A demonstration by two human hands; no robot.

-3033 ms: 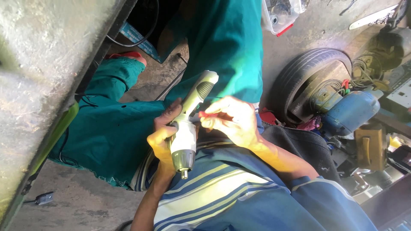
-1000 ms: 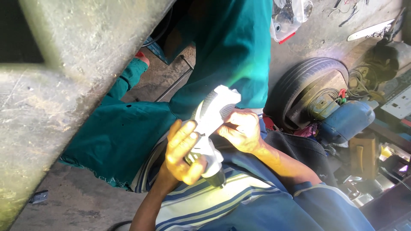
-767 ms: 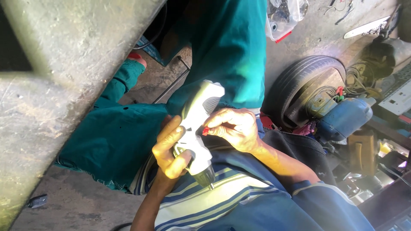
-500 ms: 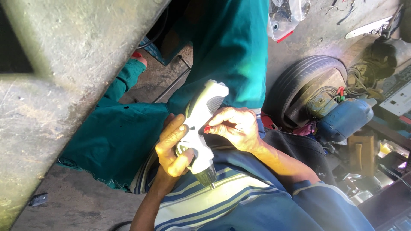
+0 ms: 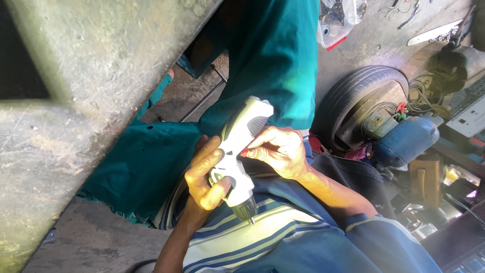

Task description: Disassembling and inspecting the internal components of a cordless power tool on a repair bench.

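A white and grey cordless drill [image 5: 237,151] is held over my striped shirt, its dark chuck [image 5: 247,215] pointing down toward my chest and its handle end up. My left hand [image 5: 204,177] wraps around the drill's body from the left. My right hand [image 5: 280,151] rests on the drill's right side, fingertips pinching a small red part by the trigger. Teal trouser legs [image 5: 273,55] lie just behind the drill; I cannot tell whose they are.
A big rough concrete slab [image 5: 76,101] fills the left side. To the right lie a tyre [image 5: 353,96] with wires inside, a blue motor [image 5: 406,141], a clear plastic tub [image 5: 338,20] of small parts and assorted clutter on the dusty floor.
The drill was turned in my hands about a second ago and has settled with its chuck down. My left hand has shifted its grip lower on the body; my right fingers stay at the red part.
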